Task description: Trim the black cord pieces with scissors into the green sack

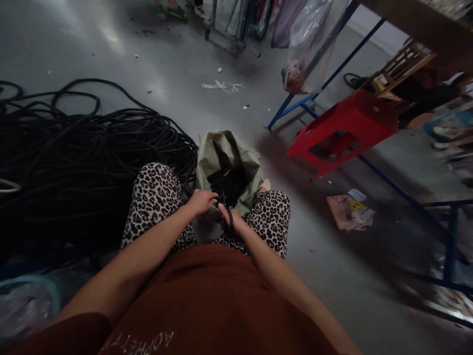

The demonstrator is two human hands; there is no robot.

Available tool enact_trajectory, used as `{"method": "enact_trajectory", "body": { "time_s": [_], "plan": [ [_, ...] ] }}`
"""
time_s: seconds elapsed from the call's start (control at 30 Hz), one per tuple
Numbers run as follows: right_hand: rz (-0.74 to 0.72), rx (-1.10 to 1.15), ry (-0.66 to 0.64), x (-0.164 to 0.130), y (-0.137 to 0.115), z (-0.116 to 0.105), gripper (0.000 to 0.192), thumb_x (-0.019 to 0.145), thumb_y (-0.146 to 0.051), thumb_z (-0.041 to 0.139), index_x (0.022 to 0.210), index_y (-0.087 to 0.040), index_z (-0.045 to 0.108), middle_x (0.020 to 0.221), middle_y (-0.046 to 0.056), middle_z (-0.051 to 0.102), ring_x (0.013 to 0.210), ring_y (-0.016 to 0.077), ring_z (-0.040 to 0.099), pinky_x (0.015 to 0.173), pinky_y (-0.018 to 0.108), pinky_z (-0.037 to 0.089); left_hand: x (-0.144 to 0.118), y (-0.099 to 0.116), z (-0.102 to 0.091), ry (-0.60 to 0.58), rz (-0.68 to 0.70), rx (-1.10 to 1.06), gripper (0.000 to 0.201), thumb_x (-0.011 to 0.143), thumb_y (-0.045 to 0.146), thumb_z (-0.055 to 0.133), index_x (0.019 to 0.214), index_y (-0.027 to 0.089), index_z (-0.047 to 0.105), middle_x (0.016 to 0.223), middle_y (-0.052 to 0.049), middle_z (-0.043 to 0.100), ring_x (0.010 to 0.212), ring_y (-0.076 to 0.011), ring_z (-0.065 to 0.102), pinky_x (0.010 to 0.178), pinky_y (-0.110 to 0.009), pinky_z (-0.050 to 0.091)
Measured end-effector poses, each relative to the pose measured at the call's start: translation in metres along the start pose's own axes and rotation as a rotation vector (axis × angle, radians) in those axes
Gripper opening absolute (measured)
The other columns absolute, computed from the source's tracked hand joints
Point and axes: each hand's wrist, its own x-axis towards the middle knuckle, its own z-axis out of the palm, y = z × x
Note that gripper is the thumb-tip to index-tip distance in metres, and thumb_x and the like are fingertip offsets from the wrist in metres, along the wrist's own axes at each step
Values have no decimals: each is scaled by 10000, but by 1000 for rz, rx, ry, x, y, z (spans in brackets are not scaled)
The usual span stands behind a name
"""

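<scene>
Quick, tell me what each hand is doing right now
Left hand: closed around something small and dark above the sack; what it is cannot be told.
Right hand: closed on black scissors.

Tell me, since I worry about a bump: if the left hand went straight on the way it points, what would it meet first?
Probably the right hand with its black tool; the left hand points at it, though depth is unclear.

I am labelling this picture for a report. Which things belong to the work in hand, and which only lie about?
In use: left hand, right hand, scissors, open sack of black pieces, black cord pile.

Lying about: red stool, packet, hanging plastic bag.
</scene>
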Motion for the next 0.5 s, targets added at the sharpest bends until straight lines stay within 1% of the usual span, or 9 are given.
{"method": "enact_trajectory", "body": {
  "time_s": [0.23, 0.4, 0.5],
  "plan": [
    [-9, 7, -4, -6, -2, 0, 576, 846, -631, 389, 632, -127, 568, 463, 44, 536, 339, 138, 521, 335, 223, 425, 1, -2, 4, 17, 8, -17, 324, 873, 351, 423, 1125, 269, 609, 1070, -28, 678, 1008, -189, 594, 841, -309, 390],
    [-27, -18, 8, -10, -6, -2, 538, 850, -595, 424, 619, -129, 558, 460, 36, 534, 309, 120, 496, 312, 214, 407, 1, -4, 5, 22, -18, -31, 320, 876, 350, 419, 1125, 279, 607, 1133, -17, 655, 1061, -185, 572, 857, -311, 390],
    [13, 7, 0, -9, -7, -4, 516, 855, -582, 423, 643, -131, 558, 459, 39, 540, 323, 132, 514, 322, 221, 421, -1, -6, 3, 35, -46, -36, 308, 860, 328, 448, 1126, 304, 601, 1149, -1, 647, 1073, -188, 562, 878, -322, 382]
  ]
}}
